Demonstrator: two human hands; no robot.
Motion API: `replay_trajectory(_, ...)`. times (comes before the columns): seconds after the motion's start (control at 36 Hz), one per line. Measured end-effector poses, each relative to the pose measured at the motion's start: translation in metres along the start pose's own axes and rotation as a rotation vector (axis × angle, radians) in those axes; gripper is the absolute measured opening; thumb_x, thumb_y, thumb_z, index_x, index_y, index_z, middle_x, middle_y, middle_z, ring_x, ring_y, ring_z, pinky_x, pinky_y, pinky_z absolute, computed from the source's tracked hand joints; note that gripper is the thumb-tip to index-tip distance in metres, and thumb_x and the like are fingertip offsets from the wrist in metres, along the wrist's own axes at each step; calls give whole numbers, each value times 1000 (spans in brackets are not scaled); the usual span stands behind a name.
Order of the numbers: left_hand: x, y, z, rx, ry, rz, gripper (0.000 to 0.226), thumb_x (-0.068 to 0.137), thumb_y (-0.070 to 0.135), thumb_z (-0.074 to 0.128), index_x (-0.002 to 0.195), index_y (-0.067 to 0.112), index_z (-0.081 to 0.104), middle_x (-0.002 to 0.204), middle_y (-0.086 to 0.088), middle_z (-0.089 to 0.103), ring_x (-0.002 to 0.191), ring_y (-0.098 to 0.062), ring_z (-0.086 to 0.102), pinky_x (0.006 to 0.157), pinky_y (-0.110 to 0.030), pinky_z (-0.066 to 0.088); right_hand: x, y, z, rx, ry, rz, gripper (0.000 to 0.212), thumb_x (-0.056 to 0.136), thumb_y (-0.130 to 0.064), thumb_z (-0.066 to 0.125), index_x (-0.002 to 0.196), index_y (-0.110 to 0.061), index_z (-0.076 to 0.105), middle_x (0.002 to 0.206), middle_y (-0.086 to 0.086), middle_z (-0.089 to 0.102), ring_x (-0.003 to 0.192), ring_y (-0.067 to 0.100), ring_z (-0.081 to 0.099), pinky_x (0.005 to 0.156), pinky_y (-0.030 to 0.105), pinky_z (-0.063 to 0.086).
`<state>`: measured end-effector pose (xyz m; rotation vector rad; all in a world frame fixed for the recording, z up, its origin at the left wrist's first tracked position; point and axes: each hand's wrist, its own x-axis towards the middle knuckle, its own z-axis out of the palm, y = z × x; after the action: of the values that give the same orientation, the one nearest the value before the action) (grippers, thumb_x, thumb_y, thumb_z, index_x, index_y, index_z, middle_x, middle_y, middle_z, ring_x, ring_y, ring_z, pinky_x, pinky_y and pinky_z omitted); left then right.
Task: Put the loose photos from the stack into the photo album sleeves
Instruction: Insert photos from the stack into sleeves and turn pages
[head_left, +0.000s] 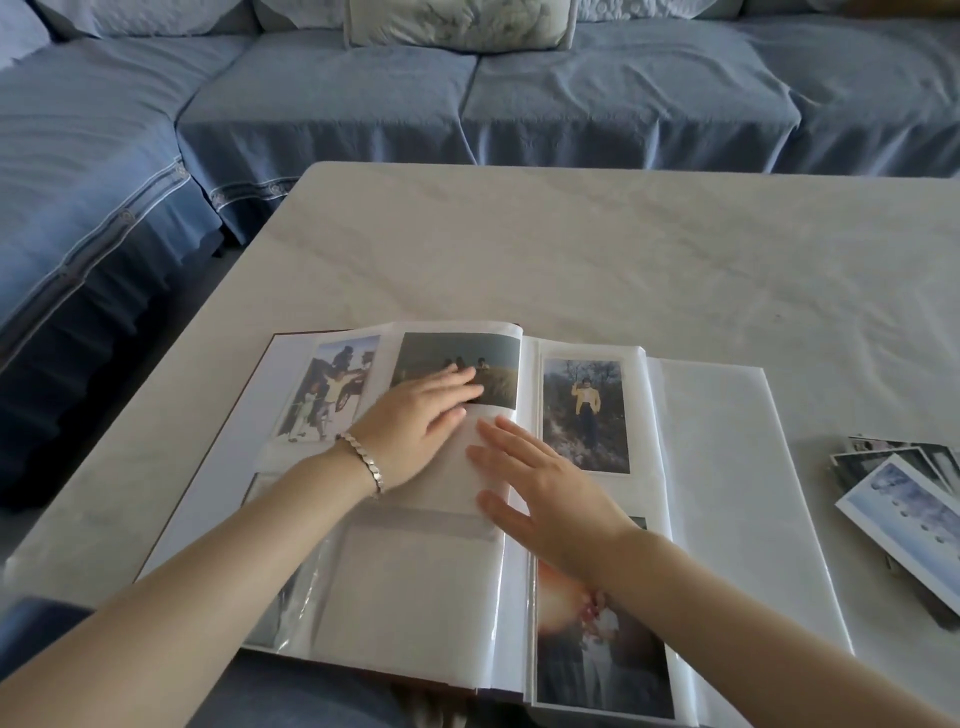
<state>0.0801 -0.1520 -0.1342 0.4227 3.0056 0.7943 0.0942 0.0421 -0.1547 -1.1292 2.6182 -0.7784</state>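
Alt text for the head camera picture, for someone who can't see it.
A person's left hand and right hand lie flat on an open photo album on a pale table, the left touching a landscape photo. A stack of loose photos lies to the right, a blue sofa behind.

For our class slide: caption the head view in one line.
Flat on the open photo album lie the left hand and right hand; the photo stack sits beside it.
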Motion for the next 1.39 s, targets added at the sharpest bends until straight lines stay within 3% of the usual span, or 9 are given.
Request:
replay_trajectory(0.14, 0, -8, 4, 211, -101, -329, 51, 100, 38, 30, 148, 24, 20, 157, 6, 10, 144, -11, 10, 116, -31, 10, -13, 7, -10, -6, -35, -10, 44, 98, -30, 44, 141, -27, 38, 154, -14, 18, 141, -2, 5, 113, 18, 6)
replay_trajectory(0.25, 9, 11, 5, 242, 23, -433, 45, 99, 29, 39, 140, 12, 39, 153, -5, 28, 139, -20, 24, 113, -32, 16, -36, 22, -25, -27, -6, 40, 34, 97, -30, 45, 129, -30, 53, 146, -17, 35, 138, -5, 15, 100, 0, -6)
replay_trajectory(0.36, 10, 48, 14, 206, 110, -249, 34, 93, 16, 50, 125, 8, 57, 145, -6, 40, 129, -25, 39, 108, -29, 22, -71, 41, -48, -53, 48, 152, 28, 95, -27, 50, 121, -27, 61, 134, -14, 50, 130, 0, 35, 98, -4, 3)
replay_trajectory(0.5, 7, 90, 42, 197, -23, -3, 39, 94, 21, 50, 132, 13, 52, 146, -4, 39, 134, -19, 36, 112, -26, 19, -120, 68, -80, -87, 223, 351, 21, 83, -9, 67, 101, -19, 72, 115, -6, 64, 105, 12, 61, 88, 21, 42)
replay_trajectory(0.64, 6, 113, 71, 214, -135, 66, 44, 98, 33, 41, 141, 26, 40, 153, 6, 25, 142, -10, 19, 108, -16, -3, -164, 102, -100, -116, 344, 637, 25, 81, -10, 68, 106, -14, 70, 122, -3, 61, 113, 19, 56, 82, 20, 34)
replay_trajectory(0.83, 6, 120, 84, 298, -222, 18, 43, 98, 38, 35, 141, 33, 36, 155, 11, 16, 143, -7, 8, 113, -22, 6, -195, 141, -108, -265, 130, 861, 61, 83, -45, 62, 134, -17, 46, 139, -1, 42, 126, 19, 40, 91, 30, 39)
replay_trajectory(1.14, 7, 123, 81, 294, -236, -23, 42, 97, 36, 39, 140, 35, 37, 153, 16, 19, 143, -4, 10, 113, -21, 9, -199, 136, -93, -444, 204, 789, 31, 91, -42, 48, 116, -25, 57, 123, -10, 58, 112, 13, 54, 72, 22, 33)
replay_trajectory(1.25, 9, 127, 83, 235, -230, -63, 39, 97, 35, 42, 135, 32, 45, 151, 15, 25, 142, -5, 13, 113, -22, 9, -205, 132, -91, -411, 259, 698, 19, 91, -28, 53, 103, -17, 63, 111, -3, 64, 100, 20, 61, 70, 28, 45)
replay_trajectory(1.39, 13, 148, 86, -61, -51, -114, 26, 92, 22, 55, 115, 18, 64, 127, 8, 55, 120, -4, 46, 98, -4, 25, -205, 125, -101, -500, 636, 479, 7, 77, 4, 66, 82, 4, 71, 81, 15, 72, 65, 30, 70, 49, 36, 54)
